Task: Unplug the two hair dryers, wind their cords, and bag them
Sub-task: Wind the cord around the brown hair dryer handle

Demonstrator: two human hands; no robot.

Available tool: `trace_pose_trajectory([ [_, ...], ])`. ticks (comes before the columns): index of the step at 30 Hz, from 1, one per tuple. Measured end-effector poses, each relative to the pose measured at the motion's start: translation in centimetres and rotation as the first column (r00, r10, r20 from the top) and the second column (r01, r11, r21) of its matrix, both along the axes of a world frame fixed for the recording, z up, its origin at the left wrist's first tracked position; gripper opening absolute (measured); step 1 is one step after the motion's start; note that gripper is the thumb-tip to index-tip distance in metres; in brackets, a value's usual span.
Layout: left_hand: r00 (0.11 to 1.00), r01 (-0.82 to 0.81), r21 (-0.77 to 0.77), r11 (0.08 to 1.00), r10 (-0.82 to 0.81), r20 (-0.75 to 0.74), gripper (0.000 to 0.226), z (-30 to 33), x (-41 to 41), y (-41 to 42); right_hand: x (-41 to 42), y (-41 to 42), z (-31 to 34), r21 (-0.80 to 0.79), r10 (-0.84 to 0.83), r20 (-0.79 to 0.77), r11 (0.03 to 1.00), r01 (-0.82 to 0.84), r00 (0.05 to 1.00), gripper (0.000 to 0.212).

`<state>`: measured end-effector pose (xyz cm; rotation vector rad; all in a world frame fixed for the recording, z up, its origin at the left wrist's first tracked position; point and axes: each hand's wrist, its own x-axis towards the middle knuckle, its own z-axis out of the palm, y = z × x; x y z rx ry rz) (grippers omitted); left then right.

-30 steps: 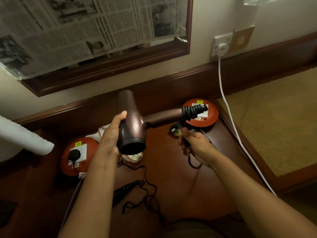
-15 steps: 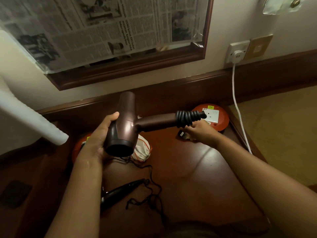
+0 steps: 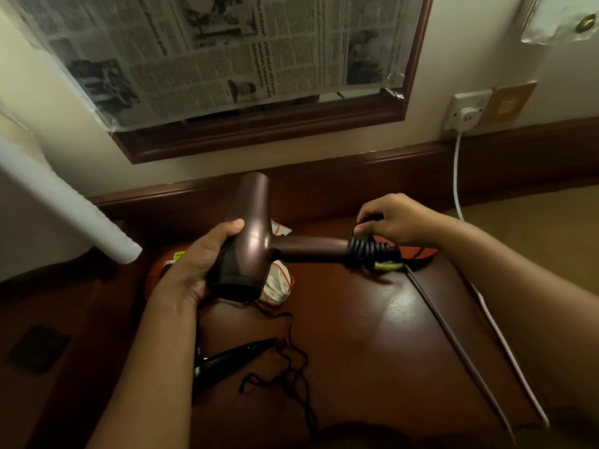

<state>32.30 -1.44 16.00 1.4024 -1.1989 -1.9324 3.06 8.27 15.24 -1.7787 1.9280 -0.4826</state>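
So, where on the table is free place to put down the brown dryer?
Free: the bare wood right of the black dryer and its loose cord. Crowded: under the brown dryer, around the white bag.

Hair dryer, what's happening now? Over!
Left hand grips brown hair dryer. Right hand pinches cord coiled round handle. Second dryer unbagged, cord tangled.

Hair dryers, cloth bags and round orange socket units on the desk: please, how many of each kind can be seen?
Hair dryers: 2, brown hair dryer held in both hands, black hair dryer lying on the desk
Cloth bags: 1, white bag
Orange socket units: 2, left unit, right unit
Total: 5
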Motion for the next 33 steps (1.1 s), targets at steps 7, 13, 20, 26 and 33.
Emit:
trace_pose_trajectory([
  [7,0.995,0.066,-0.163,0.984,-0.053,0.085,0.068,-0.2,-0.1,-0.4,1.0,-0.1,0.7,-0.009,-0.028,-0.164,1.000,0.027,0.986,0.014],
  [13,0.991,-0.044,-0.185,0.982,0.066,0.116,0.069,-1.2,-0.6,0.1,3.0,0.7,2.3,-0.045,-0.097,-0.171,0.995,0.090,0.981,0.013],
  [20,0.985,-0.141,-0.255,0.957,0.162,0.060,0.053,-2.0,-1.6,0.6,4.9,2.1,2.1,-0.103,-0.193,-0.209,0.979,0.175,0.959,0.017],
  [26,0.978,-0.174,-0.329,0.928,0.202,0.053,0.050,-2.5,-1.9,0.6,7.1,3.6,0.0,-0.061,-0.306,-0.034,0.951,0.304,0.951,0.020],
  [33,0.968,-0.243,-0.273,0.931,0.249,-0.011,0.046,-3.1,-2.2,1.0,9.4,4.8,-2.0,-0.092,-0.408,0.218,0.896,0.435,0.887,0.036],
])
